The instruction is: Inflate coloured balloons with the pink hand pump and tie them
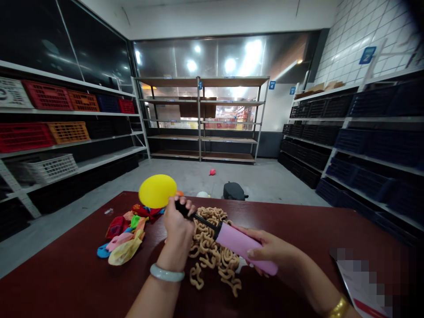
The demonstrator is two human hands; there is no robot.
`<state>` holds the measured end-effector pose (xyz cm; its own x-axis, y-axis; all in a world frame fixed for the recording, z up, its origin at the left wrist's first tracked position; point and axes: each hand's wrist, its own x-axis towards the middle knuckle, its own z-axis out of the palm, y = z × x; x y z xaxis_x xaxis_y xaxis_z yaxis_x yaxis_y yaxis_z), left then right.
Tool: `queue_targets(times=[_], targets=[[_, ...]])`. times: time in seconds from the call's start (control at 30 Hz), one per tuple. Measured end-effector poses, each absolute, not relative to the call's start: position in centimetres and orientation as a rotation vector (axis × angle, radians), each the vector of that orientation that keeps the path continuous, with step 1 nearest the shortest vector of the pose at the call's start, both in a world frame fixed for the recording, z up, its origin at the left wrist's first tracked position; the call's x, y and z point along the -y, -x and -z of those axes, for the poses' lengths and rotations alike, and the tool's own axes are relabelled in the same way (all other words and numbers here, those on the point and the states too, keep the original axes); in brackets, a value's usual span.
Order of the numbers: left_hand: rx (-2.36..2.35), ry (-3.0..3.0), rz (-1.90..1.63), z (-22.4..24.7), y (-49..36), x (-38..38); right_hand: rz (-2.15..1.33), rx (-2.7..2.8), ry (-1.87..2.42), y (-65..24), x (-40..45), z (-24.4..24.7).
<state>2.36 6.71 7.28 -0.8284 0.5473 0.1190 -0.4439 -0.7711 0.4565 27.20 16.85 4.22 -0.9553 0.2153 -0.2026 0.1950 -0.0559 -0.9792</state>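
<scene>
A hand-held balloon pump with a pink barrel [243, 247] and a black rod slants across the middle of the view. My left hand [180, 216] is closed round the black handle at its upper left end. Just beyond that hand is an inflated yellow balloon [157, 191]; its neck is hidden by my fingers. Wrapped round the pink barrel at lower right is my right hand [265, 249]. Beneath the pump lies a heap of tan, curled snack-like pieces [207, 251]. To the left rest several limp, uninflated balloons [127, 238] in mixed colours.
The dark red table [76, 282] fills the foreground, with a partly blurred flat item [361, 282] at right. A dark bag [234, 191] and a pink ball-like object [212, 172] are on the floor. Shelves hold crates [68, 134] left and dark bins [371, 143] right.
</scene>
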Motion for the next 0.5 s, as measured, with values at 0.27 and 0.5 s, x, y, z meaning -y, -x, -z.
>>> queue_targets(times=[0.27, 0.5], targets=[[-0.535, -0.359, -2.645, -8.0, 0.3, -5.8, -2.157, 2.216, 0.465, -29.1, -18.4, -4.8], [-0.605, -0.449, -2.532, -6.5, -6.1, -8.2, -1.95, 2.218, 0.424, -27.7, -17.5, -4.9]])
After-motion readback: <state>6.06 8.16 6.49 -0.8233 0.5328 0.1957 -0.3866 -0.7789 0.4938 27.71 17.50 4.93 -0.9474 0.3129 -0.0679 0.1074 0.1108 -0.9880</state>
